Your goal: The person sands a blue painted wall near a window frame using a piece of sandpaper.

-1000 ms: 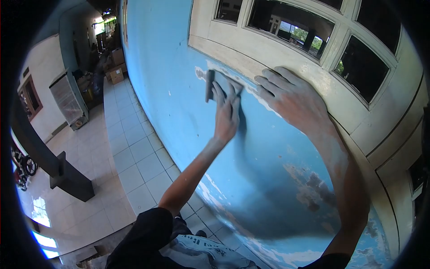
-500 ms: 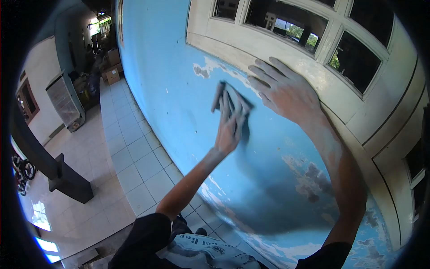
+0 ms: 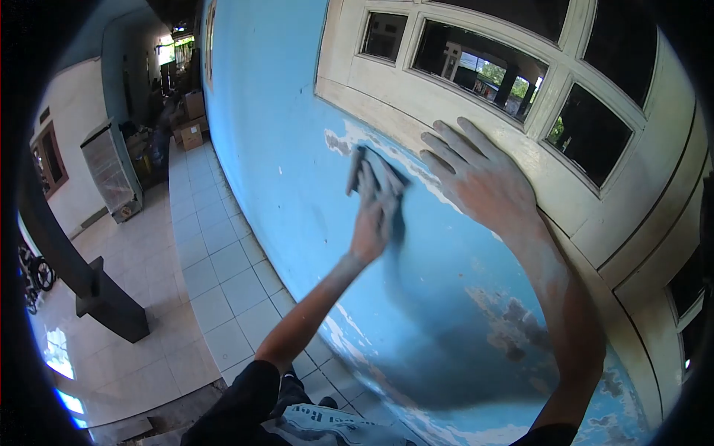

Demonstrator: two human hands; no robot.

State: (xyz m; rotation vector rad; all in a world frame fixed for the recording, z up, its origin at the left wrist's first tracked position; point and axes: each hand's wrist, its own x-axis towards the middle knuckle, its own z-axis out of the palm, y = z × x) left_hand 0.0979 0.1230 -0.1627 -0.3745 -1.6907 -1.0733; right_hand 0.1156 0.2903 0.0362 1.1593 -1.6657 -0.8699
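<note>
Reaching from black sleeves (image 3: 249, 394) above a printed cloth (image 3: 331, 424), both bare forearms extend toward a blue wall (image 3: 282, 89). The left hand (image 3: 374, 223) holds a grey pad (image 3: 354, 171) against the wall, below and to the right of the lower left corner of the white frame (image 3: 372, 93). Its fingers lie extended over the pad, slightly apart; blur conceals whether the thumb pinches it. The right hand (image 3: 487, 182), dusty, lies with fingers spread across the frame's lower edge. Pale, flaked paint (image 3: 341, 141) follows that edge just above the pad; a rougher patch (image 3: 513, 327) marks the wall below the right hand. Farther off, at left, are the tiled floor (image 3: 242, 286), a dark pillar (image 3: 111, 308), an upright cabinet (image 3: 111, 175) and cardboard boxes (image 3: 191, 136) beside the wall's far end.
</note>
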